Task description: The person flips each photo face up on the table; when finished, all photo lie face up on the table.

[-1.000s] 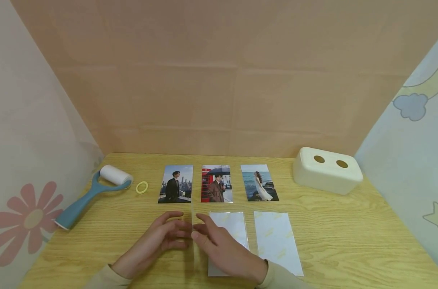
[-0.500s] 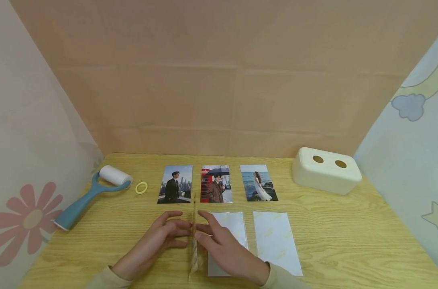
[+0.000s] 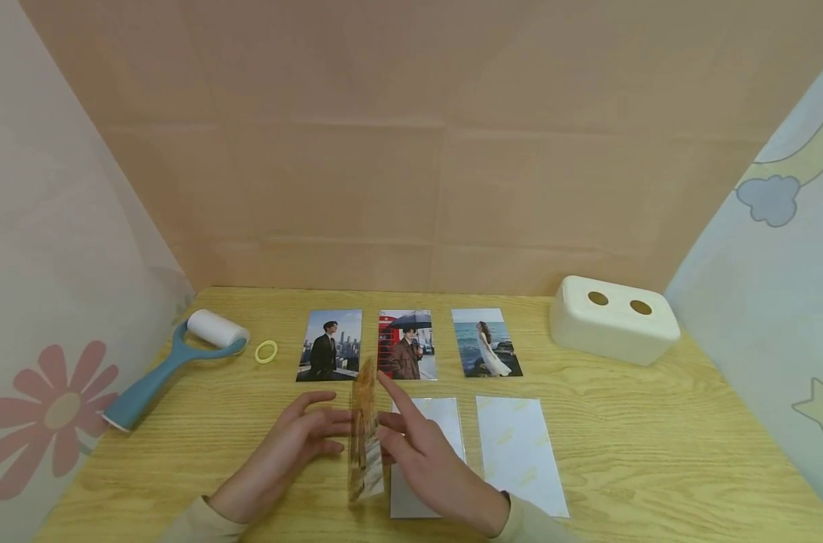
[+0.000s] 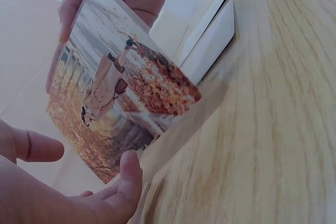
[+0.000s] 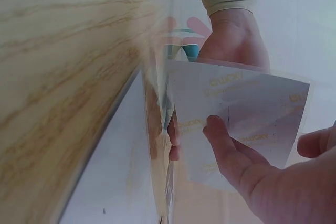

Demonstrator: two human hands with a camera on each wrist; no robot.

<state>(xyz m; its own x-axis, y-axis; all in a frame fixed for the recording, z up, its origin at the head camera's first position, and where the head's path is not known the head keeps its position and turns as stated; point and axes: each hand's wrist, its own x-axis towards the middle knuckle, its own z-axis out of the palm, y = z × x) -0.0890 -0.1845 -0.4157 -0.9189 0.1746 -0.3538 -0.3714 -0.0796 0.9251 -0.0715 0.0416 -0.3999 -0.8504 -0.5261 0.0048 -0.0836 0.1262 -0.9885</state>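
My guess is that the work is about halfway: two cards look done, one is in hand and three look left. The autumn picture [image 4: 105, 90] stands up on its side between the hands, above the bench [image 3: 689, 422]. The right hand's [image 3: 431, 464] fingers touch its white back, with the thumb apart. The left hand's [image 3: 289, 445] fingers are spread near its front; I cannot tell if they touch.

I count three flat pictures [image 3: 407, 343] face up in a row and two white cards [image 3: 520, 445], with yellow print like the autumn picture's back. There is one roller [image 3: 180, 354], one yellow ring [image 3: 259, 356] and one box [image 3: 615, 332] with two holes.
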